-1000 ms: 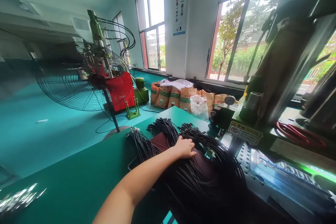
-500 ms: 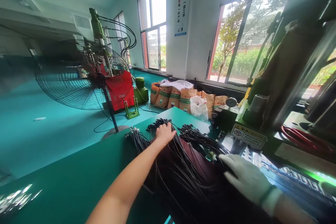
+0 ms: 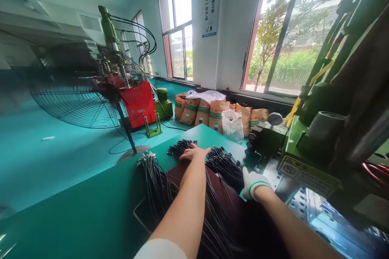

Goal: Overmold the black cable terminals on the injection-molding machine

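My bare left hand (image 3: 195,153) lies on the middle bundle of black cables (image 3: 183,145), its fingers spread. In a white glove with a green cuff, my right hand (image 3: 253,183) is at the side of the right cable bundle (image 3: 223,162); its fingertips are partly hidden and what they grip, if anything, is unclear. A third bundle with shiny metal ends (image 3: 148,161) lies to the left. Below the hands the cables run over a dark red surface (image 3: 237,206) toward me.
The green table (image 3: 75,222) spreads to the left. A green machine with a warning label (image 3: 308,174) and gauge (image 3: 274,119) stands at the right, beside a perforated metal plate (image 3: 299,204). Behind are a floor fan (image 3: 75,105), red machine (image 3: 139,105) and brown sacks (image 3: 216,115).
My right hand has moved left and up to the right bundle. My left hand has shifted slightly right, with its fingers spread wider. The view has turned slightly.
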Demonstrator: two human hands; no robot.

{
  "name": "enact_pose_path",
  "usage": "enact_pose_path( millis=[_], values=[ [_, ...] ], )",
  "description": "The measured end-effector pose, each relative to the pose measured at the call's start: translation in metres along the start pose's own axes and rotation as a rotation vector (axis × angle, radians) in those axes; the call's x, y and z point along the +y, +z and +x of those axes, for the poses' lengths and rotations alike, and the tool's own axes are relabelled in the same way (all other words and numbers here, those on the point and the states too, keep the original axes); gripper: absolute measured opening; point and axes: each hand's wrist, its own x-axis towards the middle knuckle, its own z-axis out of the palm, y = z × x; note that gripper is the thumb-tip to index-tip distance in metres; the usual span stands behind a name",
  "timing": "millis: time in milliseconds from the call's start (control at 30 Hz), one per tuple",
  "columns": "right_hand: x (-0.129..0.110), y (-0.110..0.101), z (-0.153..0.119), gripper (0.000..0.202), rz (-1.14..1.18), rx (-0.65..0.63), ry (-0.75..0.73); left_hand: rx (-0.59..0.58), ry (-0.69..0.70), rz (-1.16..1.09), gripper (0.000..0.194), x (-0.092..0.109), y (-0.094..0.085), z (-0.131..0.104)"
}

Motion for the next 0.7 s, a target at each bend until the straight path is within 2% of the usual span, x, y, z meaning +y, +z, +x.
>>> enact_pose_path(
  millis=[167,367,533,700],
  values=[
    [-0.002,0.003,-0.002,0.1,0.009,-0.008,0.017,0.006,-0.061,0.023,0.098,0.006,0.007,0.008],
    [0.0,-0.001,0.0,0.098,-0.009,-0.013,0.074,0.028,-0.055,-0.017,0.096,-0.005,0.005,0.021],
    [-0.003,-0.003,-0.008,0.055,-0.046,0.056,0.042,0.035,-0.061,-0.112,0.103,-0.009,0.002,0.025],
    [-0.004,-0.003,-0.009,0.041,-0.04,0.098,0.038,0.09,-0.072,-0.243,0.083,-0.012,0.005,0.026]
  ],
)
